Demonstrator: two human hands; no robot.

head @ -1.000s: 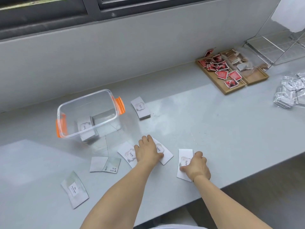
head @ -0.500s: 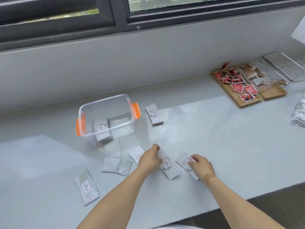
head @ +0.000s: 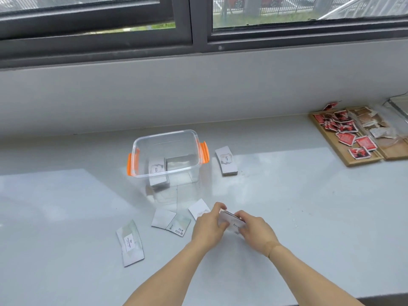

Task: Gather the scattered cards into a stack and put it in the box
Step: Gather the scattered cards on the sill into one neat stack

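My left hand [head: 208,226] and my right hand [head: 256,231] meet on the counter and together pinch a small stack of white cards [head: 231,221]. A clear plastic box [head: 167,138] with orange handles stands behind them, with a card stack [head: 157,171] inside. A single white card [head: 198,208] lies just left of my left hand. Two overlapping cards [head: 171,221] rest further left, and a long card [head: 130,242] lies at the far left. Another card stack [head: 226,160] sits to the right of the box.
A wooden tray [head: 331,144] with red and brown sachets sits at the back right. The grey wall under the window runs along the back. The counter's front edge passes at the lower right.
My two hands have come together, bringing the card under each into one held stack. The camera view has tilted up and shifted left.
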